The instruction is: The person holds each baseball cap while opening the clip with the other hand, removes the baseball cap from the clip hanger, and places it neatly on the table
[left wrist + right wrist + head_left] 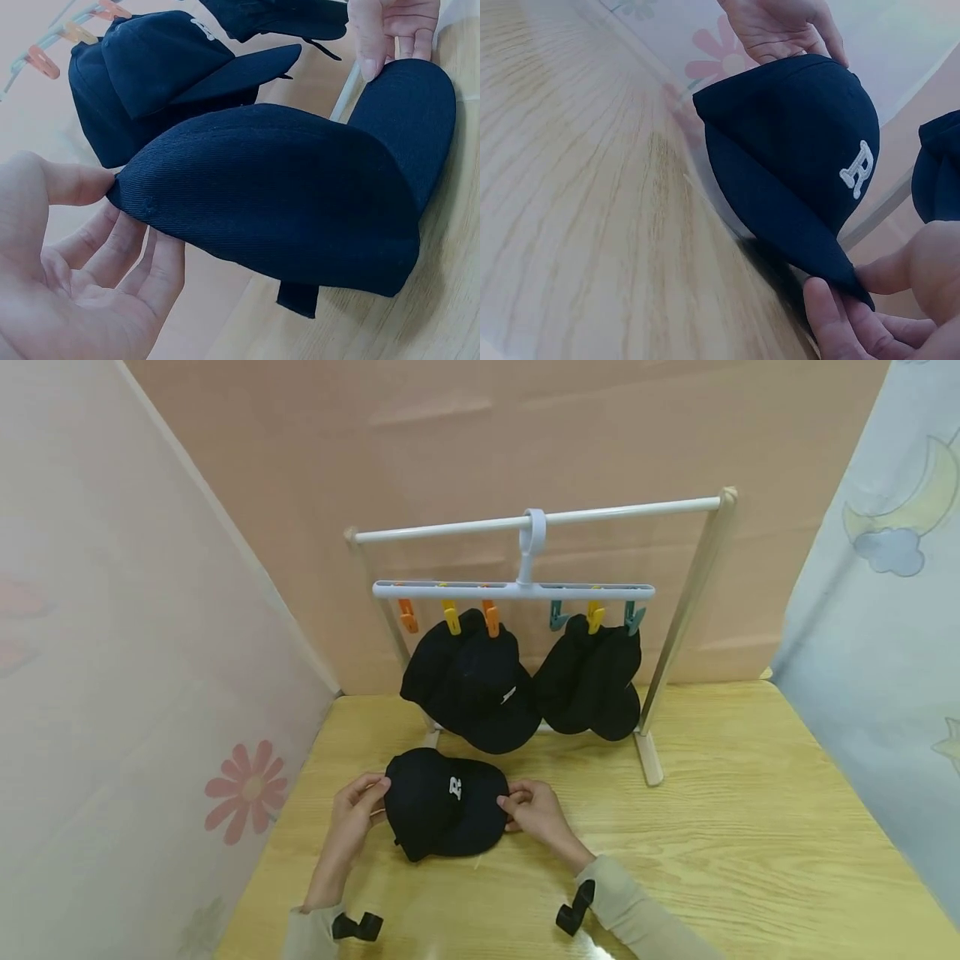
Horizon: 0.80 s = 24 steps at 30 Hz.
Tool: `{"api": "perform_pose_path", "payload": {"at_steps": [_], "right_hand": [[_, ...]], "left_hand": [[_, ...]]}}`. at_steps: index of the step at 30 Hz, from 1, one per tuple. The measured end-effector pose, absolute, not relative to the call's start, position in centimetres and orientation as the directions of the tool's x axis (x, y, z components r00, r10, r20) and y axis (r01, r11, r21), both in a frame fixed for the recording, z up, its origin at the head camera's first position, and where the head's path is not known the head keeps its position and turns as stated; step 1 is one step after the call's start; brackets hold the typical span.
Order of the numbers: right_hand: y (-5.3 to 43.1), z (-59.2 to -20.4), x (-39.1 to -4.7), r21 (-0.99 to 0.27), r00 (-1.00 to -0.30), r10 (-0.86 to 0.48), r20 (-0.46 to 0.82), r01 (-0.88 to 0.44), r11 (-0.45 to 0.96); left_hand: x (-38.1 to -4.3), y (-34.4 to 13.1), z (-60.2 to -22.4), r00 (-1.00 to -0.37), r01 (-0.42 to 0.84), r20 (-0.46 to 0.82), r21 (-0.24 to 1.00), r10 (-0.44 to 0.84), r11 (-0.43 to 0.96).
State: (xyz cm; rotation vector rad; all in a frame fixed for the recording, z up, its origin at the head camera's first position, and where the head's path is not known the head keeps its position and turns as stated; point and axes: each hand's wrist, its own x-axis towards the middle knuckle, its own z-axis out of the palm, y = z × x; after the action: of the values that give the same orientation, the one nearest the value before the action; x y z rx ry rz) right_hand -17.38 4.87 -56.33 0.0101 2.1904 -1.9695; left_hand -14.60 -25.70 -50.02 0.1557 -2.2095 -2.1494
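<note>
A black baseball cap [423, 806] with a white letter R on its front is held just over the table, brim to the right. My left hand [362, 806] pinches the crown's edge between thumb and fingers; the left wrist view shows a strap [298, 298] dangling beneath the crown. At the other end my right hand [536, 814] grips the brim [787, 214], thumb on one face and fingers on the other. Behind hang more black caps, one group at the left [472, 685] and another at the right [588, 681], under a white clip hanger [513, 591].
The hanger hooks over a white rail [630, 512] on a wooden stand [682, 610]. Orange, yellow and teal clips line it, with an orange clip [407, 616] at the far left. Wood-grain table [750, 827] spreads below, and a patterned wall [150, 693] rises at left.
</note>
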Motion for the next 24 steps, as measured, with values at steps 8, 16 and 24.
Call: {"api": "perform_pose_path", "payload": {"at_steps": [8,16,24], "right_hand": [[4.6,-56.8,-17.1,-0.982,-0.987,-0.142,-0.078,0.052,0.18],[4.7,-57.0,-17.3,-0.981,-0.986,-0.163,-0.045,0.013,0.196],[5.0,-56.9,-17.5,-0.97,-0.981,-0.186,-0.057,0.01,0.244]], "left_hand": [[-14.1,-26.0,-50.8,-0.993,-0.052,-0.051,0.999,-0.111,0.007],[-14.5,-26.1,-50.8,-0.993,-0.048,-0.046,0.999,-0.106,0.011],[-14.8,-26.2,-51.4,-0.989,-0.088,-0.088,0.996,-0.119,0.001]]}}
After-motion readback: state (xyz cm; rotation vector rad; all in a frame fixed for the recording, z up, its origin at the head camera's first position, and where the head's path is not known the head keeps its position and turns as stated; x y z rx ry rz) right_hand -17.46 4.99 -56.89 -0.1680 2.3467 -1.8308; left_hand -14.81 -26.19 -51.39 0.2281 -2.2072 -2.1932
